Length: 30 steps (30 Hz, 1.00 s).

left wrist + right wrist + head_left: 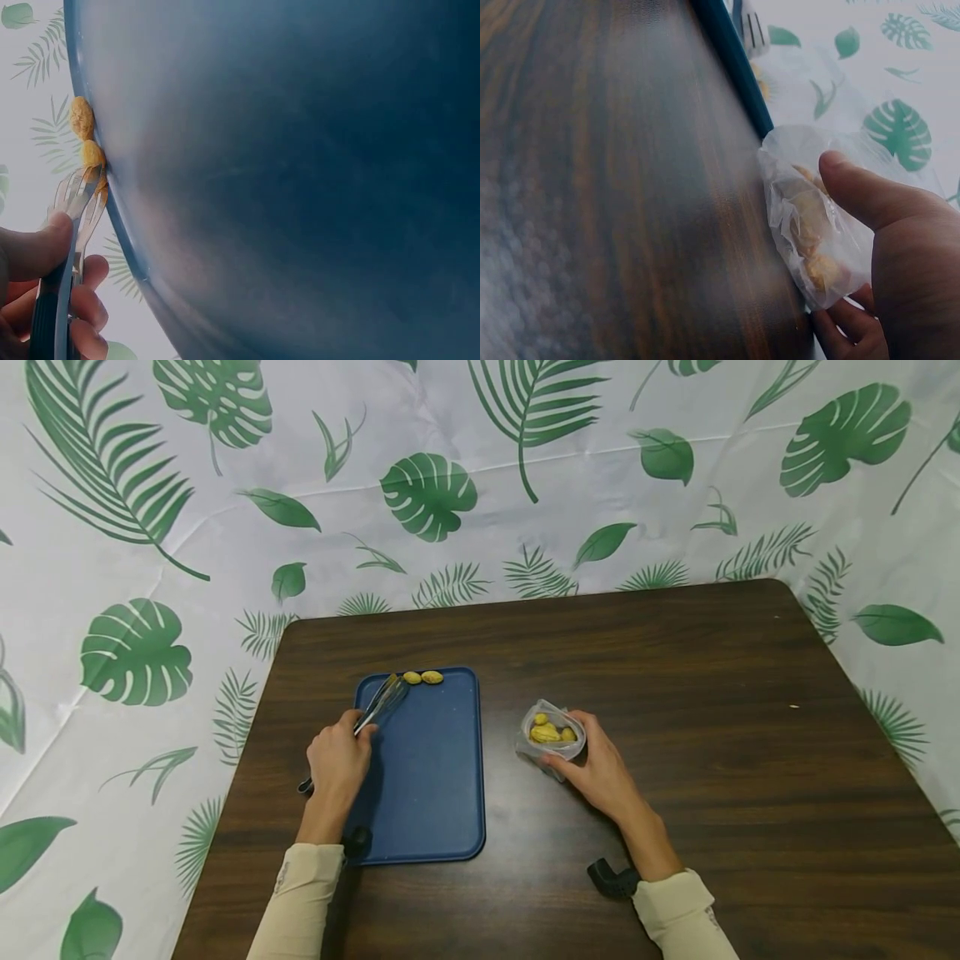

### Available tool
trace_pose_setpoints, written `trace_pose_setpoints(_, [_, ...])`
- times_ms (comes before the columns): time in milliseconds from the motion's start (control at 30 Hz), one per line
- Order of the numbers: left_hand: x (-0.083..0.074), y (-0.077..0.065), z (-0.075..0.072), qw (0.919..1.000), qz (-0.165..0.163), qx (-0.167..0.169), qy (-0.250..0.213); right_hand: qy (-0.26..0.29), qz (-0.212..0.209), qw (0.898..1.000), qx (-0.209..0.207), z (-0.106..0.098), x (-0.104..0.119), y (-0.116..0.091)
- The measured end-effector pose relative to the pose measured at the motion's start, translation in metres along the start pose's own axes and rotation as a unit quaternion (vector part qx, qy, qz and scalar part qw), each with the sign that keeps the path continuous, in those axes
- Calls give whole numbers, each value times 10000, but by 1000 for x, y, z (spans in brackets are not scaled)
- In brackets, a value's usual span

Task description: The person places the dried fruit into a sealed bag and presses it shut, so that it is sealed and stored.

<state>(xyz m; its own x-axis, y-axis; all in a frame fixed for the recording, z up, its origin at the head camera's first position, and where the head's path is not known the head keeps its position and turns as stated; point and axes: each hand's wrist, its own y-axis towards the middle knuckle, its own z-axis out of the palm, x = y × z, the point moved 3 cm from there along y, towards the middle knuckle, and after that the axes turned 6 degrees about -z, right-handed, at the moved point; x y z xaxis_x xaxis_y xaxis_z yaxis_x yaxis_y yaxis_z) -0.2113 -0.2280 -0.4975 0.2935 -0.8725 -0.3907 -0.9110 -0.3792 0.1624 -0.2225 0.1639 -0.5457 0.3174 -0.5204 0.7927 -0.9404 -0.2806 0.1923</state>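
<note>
In the head view my left hand (339,762) grips a pair of metal tongs (384,700) over the left side of the blue tray (427,777). The left wrist view shows the tongs' fork-shaped ends (81,196) around a small yellow nut-like piece, partly hidden by the tines. Two more wrinkled yellow pieces (432,677) lie in a row along the tray's far edge. To the right of the tray, my right hand (600,772) holds a clear plastic bag (528,752) with its mouth open upward. Several yellow pieces (823,271) show inside it.
The tray lies on a dark wood-grain table (675,693). Behind and beside the table hangs a white sheet (337,543) printed with green leaves. A tiny pale speck (793,706) is on the table at the right.
</note>
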Motion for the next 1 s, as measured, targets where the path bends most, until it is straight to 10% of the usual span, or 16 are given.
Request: trace_pose_setpoints(1000, [-19,-23,-29,9966,217,-760,-226,54,-19,10000,-2,0,-1,0])
